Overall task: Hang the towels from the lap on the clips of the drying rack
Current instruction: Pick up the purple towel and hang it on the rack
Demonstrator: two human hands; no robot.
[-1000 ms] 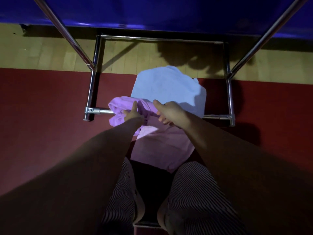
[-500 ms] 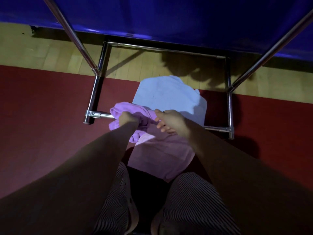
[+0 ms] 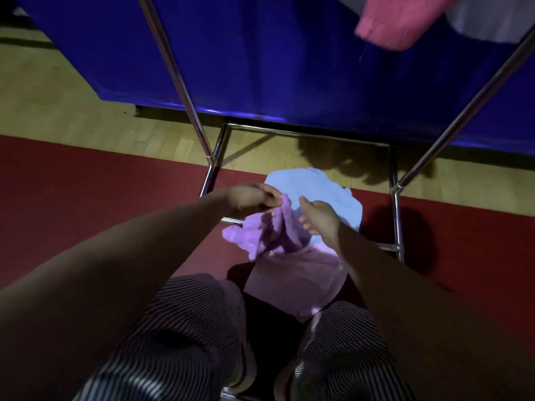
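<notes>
My left hand (image 3: 252, 198) pinches the top corner of a purple towel (image 3: 275, 233) and lifts it off my lap. Just to the right, my right hand (image 3: 318, 217) hovers beside the raised towel with its fingers relaxed and nothing in them. A pale blue towel (image 3: 315, 188) lies further out over my knees. Below it a pink towel (image 3: 301, 282) spreads across my lap. At the top right a pink towel (image 3: 405, 18) hangs from the drying rack (image 3: 185, 85); its clips are out of view.
The rack's chrome poles slant up at left and right (image 3: 469, 111), and its base frame (image 3: 395, 204) surrounds my knees on the red carpet (image 3: 86, 175). A blue panel (image 3: 275, 59) stands behind. Wooden floor (image 3: 72, 105) runs between them.
My left hand has lifted the purple towel by its corner. My right hand has let go and opened. The view has tilted up, showing the hanging pink towel.
</notes>
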